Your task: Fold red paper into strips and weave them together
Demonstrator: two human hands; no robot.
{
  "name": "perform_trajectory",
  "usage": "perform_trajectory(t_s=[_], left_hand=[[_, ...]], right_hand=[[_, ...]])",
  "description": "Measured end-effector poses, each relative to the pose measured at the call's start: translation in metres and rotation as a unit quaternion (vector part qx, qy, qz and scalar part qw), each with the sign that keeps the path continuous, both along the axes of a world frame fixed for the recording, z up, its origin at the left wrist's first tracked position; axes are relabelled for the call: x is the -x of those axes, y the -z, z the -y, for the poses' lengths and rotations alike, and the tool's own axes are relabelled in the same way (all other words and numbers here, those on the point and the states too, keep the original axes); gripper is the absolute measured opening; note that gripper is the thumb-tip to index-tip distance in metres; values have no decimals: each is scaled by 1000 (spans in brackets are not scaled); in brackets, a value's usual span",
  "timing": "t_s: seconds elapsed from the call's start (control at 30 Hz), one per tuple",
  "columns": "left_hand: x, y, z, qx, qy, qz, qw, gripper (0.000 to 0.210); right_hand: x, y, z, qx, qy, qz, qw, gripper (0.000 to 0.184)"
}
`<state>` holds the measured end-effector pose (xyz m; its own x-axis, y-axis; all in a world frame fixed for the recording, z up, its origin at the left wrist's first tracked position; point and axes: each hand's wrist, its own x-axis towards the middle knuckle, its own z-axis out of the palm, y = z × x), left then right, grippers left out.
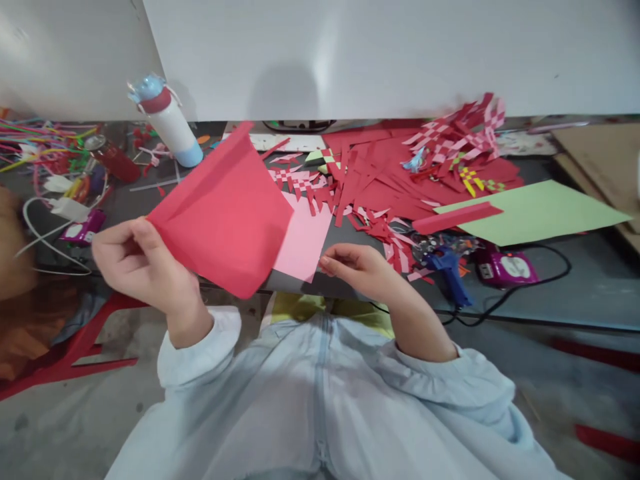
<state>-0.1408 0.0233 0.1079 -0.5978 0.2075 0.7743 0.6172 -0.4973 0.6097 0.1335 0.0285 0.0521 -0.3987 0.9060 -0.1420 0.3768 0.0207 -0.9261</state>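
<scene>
My left hand (pixel 153 270) pinches red sheet (pixel 230 217), centre-left; right hand (pixel 364 268), apart, beside pink sheet (pixel 304 243), mid-frame, can't tell if gripping.

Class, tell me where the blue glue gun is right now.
In the head view, the blue glue gun lies right of centre near the front edge of the dark table, between the right hand and the purple box.
</scene>
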Motion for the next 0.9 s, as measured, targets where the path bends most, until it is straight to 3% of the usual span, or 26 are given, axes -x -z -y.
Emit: perform_trajectory(t_s=[0.07, 0.17, 0.27, 0.33, 0.43, 0.57, 0.77, 0.9], left_hand=[[-11, -4, 2, -22, 6, -87, 996, 15], [-29, 5, 10, 30, 78, -243, 967, 5], [-48, 28, 17, 87, 187, -386, 899, 17], [-61, 46, 22, 97, 219, -457, 857, 17], [-76, 70, 32, 115, 240, -487, 832, 8], [-87, 87, 49, 132, 279, -514, 800, 12], [-89, 89, 58, 230, 393, -542, 707, 29], [-76, 61, 50, 320, 462, -553, 615, 47]], right_hand=[[3, -1, -1, 2, 0, -18, 1000, 32], [10, 2, -4, 31, 27, -84, 996, 35], [18, 9, -9, 83, 72, -190, 976, 51], [21, 15, -13, 135, 107, -244, 954, 59], [21, 23, -19, 190, 165, -256, 934, 61], [16, 34, -25, 189, 210, -194, 939, 57], [11, 44, -33, 149, 223, -181, 946, 51], [7, 46, -41, 103, 198, -148, 963, 47]])
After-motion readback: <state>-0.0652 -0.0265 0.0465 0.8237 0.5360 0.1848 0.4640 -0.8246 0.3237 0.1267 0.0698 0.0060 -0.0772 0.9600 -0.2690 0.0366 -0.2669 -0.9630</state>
